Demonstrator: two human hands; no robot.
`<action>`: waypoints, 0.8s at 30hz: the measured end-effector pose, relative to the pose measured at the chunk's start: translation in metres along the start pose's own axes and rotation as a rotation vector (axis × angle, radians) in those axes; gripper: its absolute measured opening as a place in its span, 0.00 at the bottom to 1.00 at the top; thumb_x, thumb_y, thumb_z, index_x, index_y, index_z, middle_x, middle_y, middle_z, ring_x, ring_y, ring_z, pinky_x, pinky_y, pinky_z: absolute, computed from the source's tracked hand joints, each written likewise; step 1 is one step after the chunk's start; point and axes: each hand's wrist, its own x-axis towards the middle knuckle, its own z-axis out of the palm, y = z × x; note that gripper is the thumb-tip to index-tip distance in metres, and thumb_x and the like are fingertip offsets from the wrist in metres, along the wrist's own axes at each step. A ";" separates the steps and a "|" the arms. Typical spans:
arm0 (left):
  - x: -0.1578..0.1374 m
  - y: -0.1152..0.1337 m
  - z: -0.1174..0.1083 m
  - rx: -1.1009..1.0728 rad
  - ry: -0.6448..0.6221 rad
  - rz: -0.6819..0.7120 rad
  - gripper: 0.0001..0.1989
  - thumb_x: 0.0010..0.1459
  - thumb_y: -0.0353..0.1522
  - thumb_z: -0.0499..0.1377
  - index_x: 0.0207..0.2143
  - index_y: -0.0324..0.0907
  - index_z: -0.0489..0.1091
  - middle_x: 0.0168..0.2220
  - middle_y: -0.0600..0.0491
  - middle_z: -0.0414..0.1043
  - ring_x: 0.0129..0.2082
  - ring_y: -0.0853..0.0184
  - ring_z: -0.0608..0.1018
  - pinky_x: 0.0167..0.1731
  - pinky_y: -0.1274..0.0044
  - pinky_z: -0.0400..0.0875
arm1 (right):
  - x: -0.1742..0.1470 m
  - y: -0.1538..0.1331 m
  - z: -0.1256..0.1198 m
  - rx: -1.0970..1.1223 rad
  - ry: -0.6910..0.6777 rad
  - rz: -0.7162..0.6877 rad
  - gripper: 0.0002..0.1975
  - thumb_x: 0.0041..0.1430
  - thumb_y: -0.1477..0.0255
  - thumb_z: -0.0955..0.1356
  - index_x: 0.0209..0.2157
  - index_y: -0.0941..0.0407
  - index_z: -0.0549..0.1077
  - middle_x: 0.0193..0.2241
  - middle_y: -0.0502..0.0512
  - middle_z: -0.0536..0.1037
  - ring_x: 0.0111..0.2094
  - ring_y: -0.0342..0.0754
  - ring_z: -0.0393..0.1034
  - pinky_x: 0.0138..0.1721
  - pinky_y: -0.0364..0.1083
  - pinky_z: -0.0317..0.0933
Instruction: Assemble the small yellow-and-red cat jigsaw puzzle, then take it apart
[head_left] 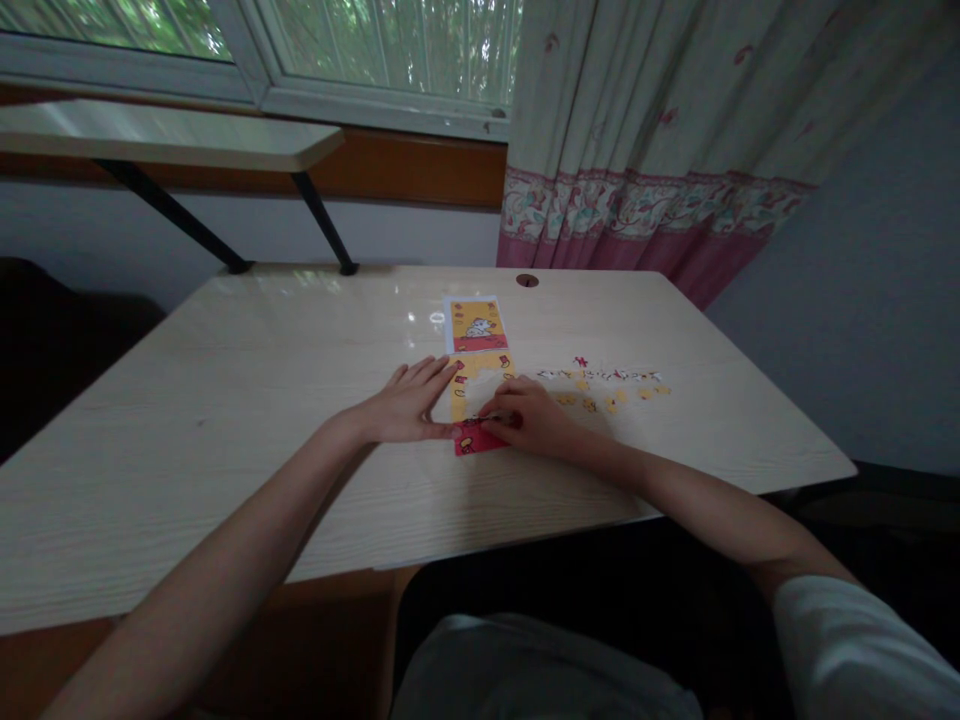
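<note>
A partly assembled jigsaw puzzle [459,400] lies flat on the table, yellow above and red below, with a pale gap in its middle. My left hand [411,402] rests on its left edge, fingers spread and stretched out. Over the lower right of the puzzle, my right hand [525,418] pinches a small puzzle piece, mostly hidden by the fingers. Just beyond the puzzle is a picture card [478,326] showing a white animal on yellow and red. Loose puzzle pieces [600,376], white and yellow, lie in rough rows to the right of my right hand.
The pale wooden table [300,330] runs back to the wall. A raised shelf [172,135] on black legs stands at the back left. A round cable hole [527,281] sits near the far edge. A curtain [637,200] hangs behind, beside the window [390,50].
</note>
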 end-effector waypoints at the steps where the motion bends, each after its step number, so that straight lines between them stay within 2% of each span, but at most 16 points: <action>1: 0.000 0.000 0.000 0.003 -0.002 -0.001 0.50 0.46 0.58 0.52 0.63 0.40 0.42 0.64 0.36 0.41 0.62 0.43 0.47 0.55 0.52 0.44 | -0.001 0.000 0.000 -0.012 0.000 -0.020 0.08 0.55 0.69 0.67 0.35 0.55 0.77 0.34 0.55 0.73 0.38 0.45 0.65 0.42 0.46 0.57; 6: 0.000 0.001 0.000 0.043 -0.021 -0.006 0.51 0.47 0.58 0.50 0.64 0.37 0.39 0.64 0.36 0.38 0.62 0.45 0.46 0.56 0.54 0.43 | -0.004 -0.001 -0.001 -0.071 -0.061 -0.110 0.09 0.58 0.68 0.65 0.37 0.52 0.77 0.36 0.54 0.73 0.38 0.45 0.65 0.43 0.48 0.56; 24: 0.000 -0.002 0.001 0.031 0.002 0.007 0.50 0.46 0.58 0.51 0.64 0.40 0.40 0.64 0.38 0.39 0.62 0.44 0.47 0.56 0.54 0.44 | -0.004 -0.003 -0.003 -0.182 -0.132 -0.137 0.11 0.61 0.68 0.63 0.40 0.52 0.76 0.36 0.54 0.74 0.39 0.47 0.64 0.44 0.49 0.55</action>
